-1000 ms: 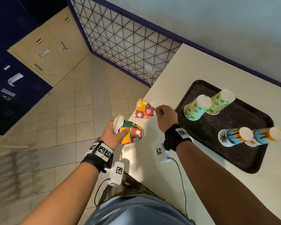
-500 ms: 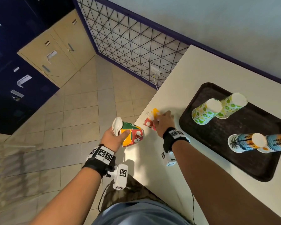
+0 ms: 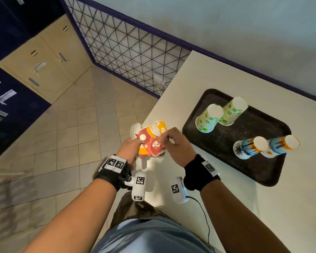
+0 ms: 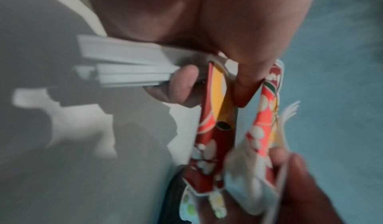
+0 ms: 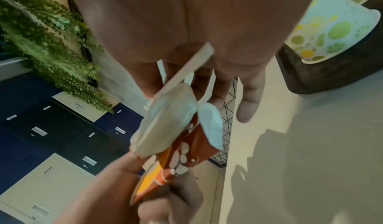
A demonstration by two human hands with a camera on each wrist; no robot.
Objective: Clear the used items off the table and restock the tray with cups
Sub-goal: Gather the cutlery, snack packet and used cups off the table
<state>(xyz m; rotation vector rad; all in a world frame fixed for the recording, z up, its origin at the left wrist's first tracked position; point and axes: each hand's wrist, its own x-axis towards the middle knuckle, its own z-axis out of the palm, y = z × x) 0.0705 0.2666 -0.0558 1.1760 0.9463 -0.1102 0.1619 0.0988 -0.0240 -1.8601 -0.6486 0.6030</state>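
Beige cabinet, wire lattice panel, trailing green plant.

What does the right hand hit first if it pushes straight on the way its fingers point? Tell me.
Probably the crushed red-and-orange cups held in the left hand; the right hand already pinches one at their edge. Depth beyond them is unclear.

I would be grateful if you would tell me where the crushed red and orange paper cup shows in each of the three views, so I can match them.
Head: crushed red and orange paper cup sits centre, between both hands at the table's edge.
Left wrist: right of centre, running downward, flattened.
Right wrist: lower centre, beneath white plastic spoons.
Shared landmark: the lime-patterned cup on the dark tray, at top right in the right wrist view.
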